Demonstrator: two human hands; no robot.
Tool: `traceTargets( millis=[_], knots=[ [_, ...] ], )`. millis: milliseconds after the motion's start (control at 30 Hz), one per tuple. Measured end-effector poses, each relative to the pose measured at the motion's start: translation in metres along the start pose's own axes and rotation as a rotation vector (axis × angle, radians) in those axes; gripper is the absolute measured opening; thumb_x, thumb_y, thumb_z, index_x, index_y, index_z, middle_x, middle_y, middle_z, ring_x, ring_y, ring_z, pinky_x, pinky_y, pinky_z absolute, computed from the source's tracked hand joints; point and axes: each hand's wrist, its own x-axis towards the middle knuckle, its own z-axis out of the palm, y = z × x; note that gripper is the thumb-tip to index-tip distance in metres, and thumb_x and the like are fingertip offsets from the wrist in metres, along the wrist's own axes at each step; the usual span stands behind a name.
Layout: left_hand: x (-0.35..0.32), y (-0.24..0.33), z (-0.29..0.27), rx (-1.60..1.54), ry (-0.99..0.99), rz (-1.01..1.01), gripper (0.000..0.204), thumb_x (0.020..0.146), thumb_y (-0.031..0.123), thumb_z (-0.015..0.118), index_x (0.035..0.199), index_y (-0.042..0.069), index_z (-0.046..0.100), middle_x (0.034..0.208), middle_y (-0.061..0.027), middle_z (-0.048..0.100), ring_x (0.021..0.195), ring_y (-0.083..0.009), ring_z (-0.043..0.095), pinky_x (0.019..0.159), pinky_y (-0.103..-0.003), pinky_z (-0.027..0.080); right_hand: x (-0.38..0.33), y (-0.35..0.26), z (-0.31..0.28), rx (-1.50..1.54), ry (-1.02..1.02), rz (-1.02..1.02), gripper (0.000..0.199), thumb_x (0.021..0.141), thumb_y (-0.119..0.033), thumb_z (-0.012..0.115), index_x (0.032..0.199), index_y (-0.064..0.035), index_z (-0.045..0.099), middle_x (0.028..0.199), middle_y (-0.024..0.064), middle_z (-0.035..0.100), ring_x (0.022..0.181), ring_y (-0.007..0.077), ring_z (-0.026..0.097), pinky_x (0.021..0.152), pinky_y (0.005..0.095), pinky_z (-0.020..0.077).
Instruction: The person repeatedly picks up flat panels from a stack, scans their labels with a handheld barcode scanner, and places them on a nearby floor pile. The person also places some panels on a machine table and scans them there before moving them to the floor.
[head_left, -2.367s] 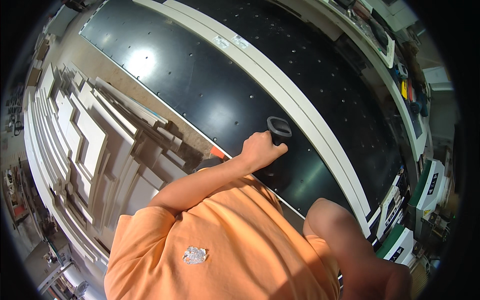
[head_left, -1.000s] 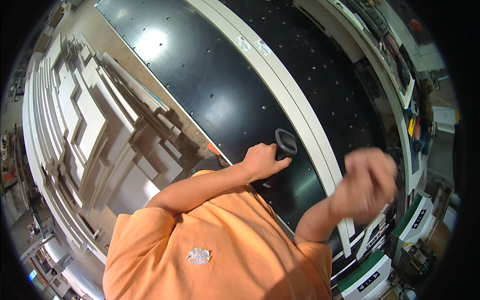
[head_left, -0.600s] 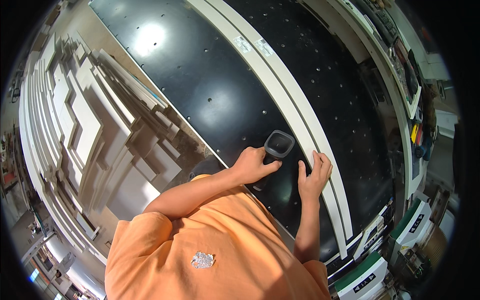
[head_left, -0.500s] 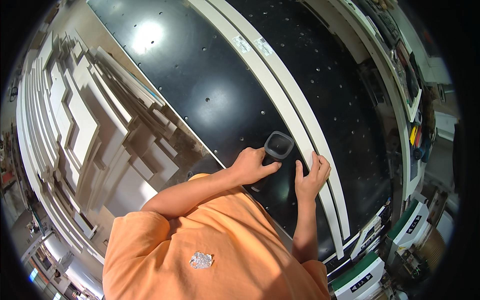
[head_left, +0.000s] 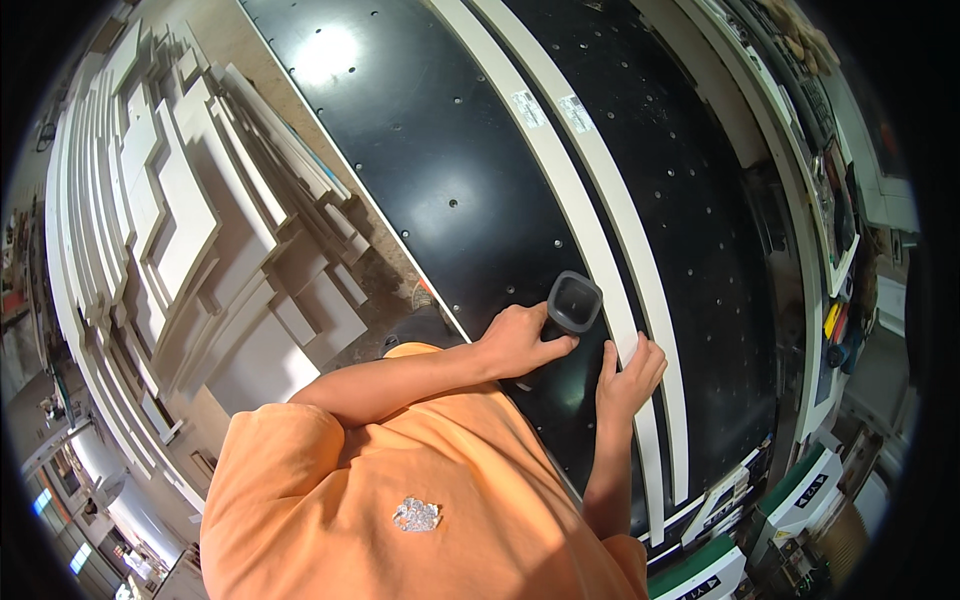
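Observation:
My left hand [head_left: 522,342] is wrapped round a dark handheld scanner [head_left: 575,302] with a squarish, rounded head. Its grip is mostly hidden behind my fingers. To the right, my right hand [head_left: 630,380] spans the nearer long white strip [head_left: 562,165], thumb by its left edge and fingers over its right edge. A second white strip [head_left: 615,180] lies alongside, a narrow dark gap between them. Both strips bear a small printed label farther up. They rest on a black table [head_left: 420,150] dotted with small holes.
Many white panels and strips [head_left: 185,200] stand stacked to the left, beyond the table's pale edge. Tools [head_left: 838,325] lie on a ledge at the far right. Machine housings with green trim [head_left: 800,490] sit at the lower right.
The view has shifted, so the table and strips appear farther right and lower. My right hand sits slightly nearer along the strip. The scanner stays in my left hand.

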Motion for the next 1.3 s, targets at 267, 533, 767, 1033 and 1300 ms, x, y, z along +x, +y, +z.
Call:
traceTargets(
  millis=[267, 533, 767, 1033, 1300],
  knots=[
    [0.003, 0.000, -0.026, 0.049, 0.260, -0.119, 0.050, 0.086, 0.038, 0.074, 0.112, -0.003, 0.064, 0.074, -0.0186, 0.067, 0.067, -0.0284, 0.068, 0.066, -0.037, 0.052, -0.003, 0.000, 0.003, -0.021, -0.004, -0.004, 0.050, 0.085, -0.030, 0.081, 0.117, 0.0007, 0.058, 0.110, 0.0155, 0.055, 0.101, 0.0336, 0.053, 0.086, 0.0447, 0.0464],
    [0.012, 0.009, -0.037, 0.198, 0.295, -0.168, 0.053, 0.085, 0.046, 0.077, 0.074, 0.000, 0.053, 0.056, -0.0116, 0.051, 0.051, -0.0255, 0.051, 0.054, -0.039, 0.044, 0.001, 0.004, -0.005, 0.156, -0.031, 0.022, 0.043, 0.086, -0.024, 0.079, 0.114, 0.0029, 0.060, 0.107, 0.0175, 0.055, 0.100, 0.0365, 0.053, 0.087, 0.0459, 0.0452],
    [0.006, -0.009, -0.037, 0.209, 0.314, -0.041, 0.052, 0.089, 0.049, 0.072, 0.087, -0.003, 0.061, 0.062, -0.0180, 0.059, 0.056, -0.0344, 0.059, 0.059, -0.044, 0.048, 0.074, 0.020, -0.055, 0.174, 0.237, -0.126, 0.030, 0.080, -0.011, 0.079, 0.104, 0.0004, 0.066, 0.104, 0.0141, 0.063, 0.093, 0.0340, 0.059, 0.080, 0.0426, 0.0480],
    [0.004, -0.050, -0.045, 0.262, 0.382, 0.435, 0.033, 0.099, 0.017, 0.057, 0.071, 0.000, 0.054, 0.063, -0.0253, 0.054, 0.058, -0.0486, 0.052, 0.053, -0.052, 0.039, 0.317, 0.121, -0.139, -0.066, 0.564, 0.301, 0.042, 0.082, -0.025, 0.074, 0.119, -0.0086, 0.064, 0.130, 0.0162, 0.053, 0.116, 0.0398, 0.053, 0.098, 0.0493, 0.0452],
    [0.031, -0.086, -0.120, 0.467, 0.600, 0.178, 0.042, 0.103, 0.033, 0.050, 0.084, -0.001, 0.062, 0.083, -0.0280, 0.065, 0.080, -0.0505, 0.059, 0.069, -0.056, 0.046, 0.342, 0.140, -0.107, 0.188, 0.424, 0.516, 0.050, 0.084, -0.014, 0.068, 0.134, -0.0100, 0.062, 0.138, 0.0164, 0.050, 0.125, 0.0386, 0.050, 0.104, 0.0463, 0.0446]
  ],
)
